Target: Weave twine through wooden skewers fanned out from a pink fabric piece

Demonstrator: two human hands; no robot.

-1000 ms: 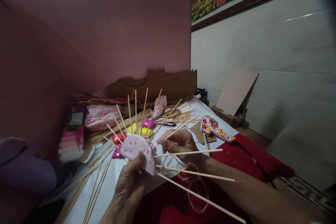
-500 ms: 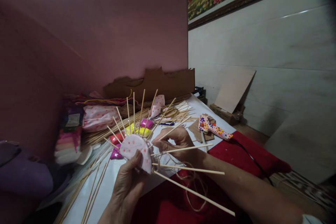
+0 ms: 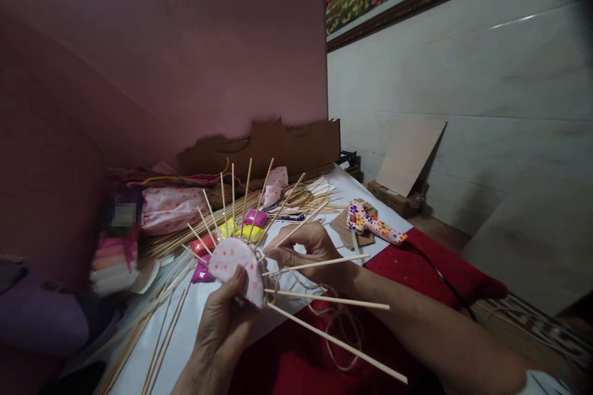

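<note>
My left hand grips a round disc covered in pink dotted fabric, thumb pressed on its face. Several thin wooden sticks fan out from the disc's rim like spokes. My right hand is behind the disc, fingers pinched around brown twine among the sticks. The twine loops down loosely over the red cloth.
A floral-patterned glue gun lies on cardboard scraps to the right, its black cord trailing over the red cloth. Loose sticks, coloured packets, pink dotted fabric and a foam stack crowd the white table. A pink board stands behind.
The view has drifted slightly left. My hands and the stick-spoked disc keep almost the same pose, with the right fingers shifting a little at the twine.
</note>
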